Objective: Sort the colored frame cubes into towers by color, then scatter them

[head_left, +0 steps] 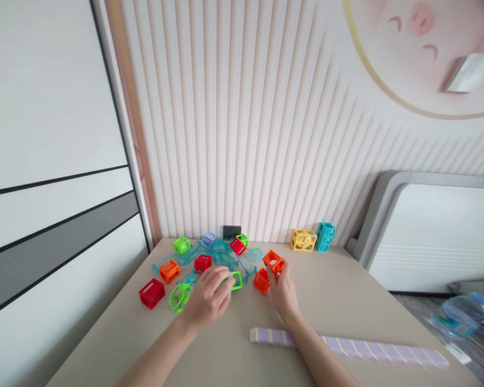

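Observation:
My left hand (pixel 210 296) is closed at the side of a green open-frame cube block (pixel 236 280), its fingers curled over the near edge and hiding part of it. My right hand (pixel 283 290) grips an orange open-frame cube block (pixel 273 261) between thumb and fingers. Just below that one is a second orange block (pixel 261 281); whether the two are joined is not clear. A red block (pixel 203 263) lies behind my left hand, and another green block (pixel 180 297) sits to its left.
Loose red, orange, green and lilac blocks lie around a crumpled translucent blue net (pixel 221 251). By the wall stand a yellow block (pixel 304 239) and a blue block stack (pixel 325 236). A long purple-and-white strip (pixel 367 348) crosses the table front. A plastic bottle (pixel 462 316) is at right.

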Available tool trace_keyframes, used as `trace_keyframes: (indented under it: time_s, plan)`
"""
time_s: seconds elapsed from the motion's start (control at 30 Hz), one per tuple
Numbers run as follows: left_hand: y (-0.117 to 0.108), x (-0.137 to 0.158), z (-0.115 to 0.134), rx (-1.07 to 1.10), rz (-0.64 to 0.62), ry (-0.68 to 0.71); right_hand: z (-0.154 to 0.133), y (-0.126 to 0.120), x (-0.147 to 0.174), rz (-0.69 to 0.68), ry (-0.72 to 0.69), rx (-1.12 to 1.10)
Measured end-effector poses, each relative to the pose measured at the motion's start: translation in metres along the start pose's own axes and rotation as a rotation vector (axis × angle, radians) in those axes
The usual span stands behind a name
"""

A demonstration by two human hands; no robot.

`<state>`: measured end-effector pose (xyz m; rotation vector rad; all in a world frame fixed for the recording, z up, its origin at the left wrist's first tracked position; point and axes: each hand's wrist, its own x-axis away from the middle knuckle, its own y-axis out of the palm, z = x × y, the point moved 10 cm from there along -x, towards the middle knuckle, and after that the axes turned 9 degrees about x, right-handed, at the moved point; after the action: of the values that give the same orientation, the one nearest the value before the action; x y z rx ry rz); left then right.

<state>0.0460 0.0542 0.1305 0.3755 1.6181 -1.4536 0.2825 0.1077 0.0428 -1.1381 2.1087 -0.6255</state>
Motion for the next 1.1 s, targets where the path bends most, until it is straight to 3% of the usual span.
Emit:
trace_keyframes:
  time_s: [0.1, 0.23, 0.37, 0.5, 0.67, 0.77, 0.87, 1.0, 1.1]
  plan:
    - [0.025, -0.002, 0.039, 0.079, -0.084, 0.119, -0.002, -0.009, -0.003, 0.085, -0.06, -0.056]
    - [0.046, 0.009, 0.056, 0.176, -0.224, 0.164, -0.01, -0.02, -0.012, 0.144, -0.148, -0.018]
    - [0.063, 0.023, 0.055, 0.239, -0.345, 0.189, -0.052, -0.006, -0.018, -0.048, -0.299, 0.117]
    - [0.074, 0.028, 0.048, 0.263, -0.387, 0.142, -0.112, 0.027, -0.015, -0.274, -0.491, 0.3]
    - [0.078, 0.029, 0.044, 0.274, -0.408, 0.104, -0.155, 0.067, -0.02, -0.342, -0.568, 0.37]
    - [0.082, 0.031, 0.044, 0.275, -0.439, 0.113, -0.161, 0.081, -0.02, -0.371, -0.588, 0.421]
    - [0.086, 0.033, 0.046, 0.27, -0.466, 0.126, -0.162, 0.078, -0.017, -0.386, -0.62, 0.46]
    - [0.084, 0.032, 0.049, 0.287, -0.478, 0.13, -0.146, 0.056, -0.029, -0.348, -0.619, 0.523]
    - [0.082, 0.031, 0.051, 0.311, -0.483, 0.134, -0.109, 0.029, -0.063, -0.246, -0.511, 0.614]
